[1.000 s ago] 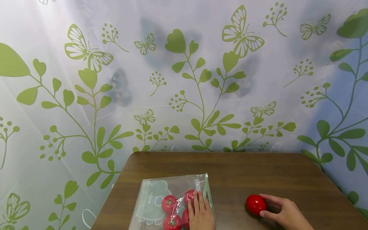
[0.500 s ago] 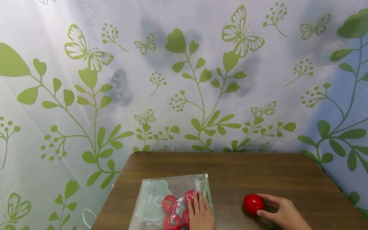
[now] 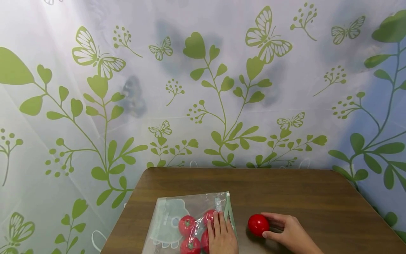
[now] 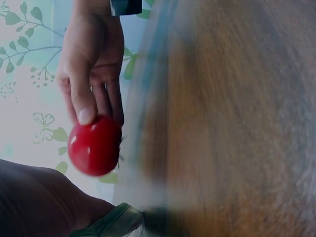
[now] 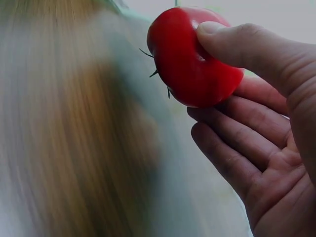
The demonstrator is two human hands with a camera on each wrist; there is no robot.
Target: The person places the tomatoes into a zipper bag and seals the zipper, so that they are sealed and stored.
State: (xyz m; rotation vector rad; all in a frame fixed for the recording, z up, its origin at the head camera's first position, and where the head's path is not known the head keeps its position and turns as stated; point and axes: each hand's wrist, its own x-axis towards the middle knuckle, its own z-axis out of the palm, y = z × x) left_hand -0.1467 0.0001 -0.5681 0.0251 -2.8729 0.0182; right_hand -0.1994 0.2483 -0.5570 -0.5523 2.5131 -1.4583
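Observation:
My right hand (image 3: 290, 230) holds a red tomato (image 3: 258, 225) between thumb and fingers, just right of a clear zip bag (image 3: 168, 206). In the right wrist view the thumb presses on the tomato (image 5: 180, 61) with fingers beneath; thin dark sepals stick out at its left. Several red tomatoes (image 3: 187, 225) lie inside the bag. My left hand (image 3: 223, 235) rests on the bag near its green zip edge (image 3: 230, 211), fingers straight. At the lower left of the left wrist view, part of the left hand (image 4: 49, 202) borders a green strip; its fingertips are hidden there.
A brown wooden table (image 3: 253, 183) carries the bag on its left part. Behind it hangs a pale curtain (image 3: 203, 88) printed with green leaves and butterflies. The bag has a pale green printed figure (image 3: 174, 218).
My right hand has moved left with the tomato, from the right part of the table toward the bag's zip edge. The left hand and the bag have stayed in place.

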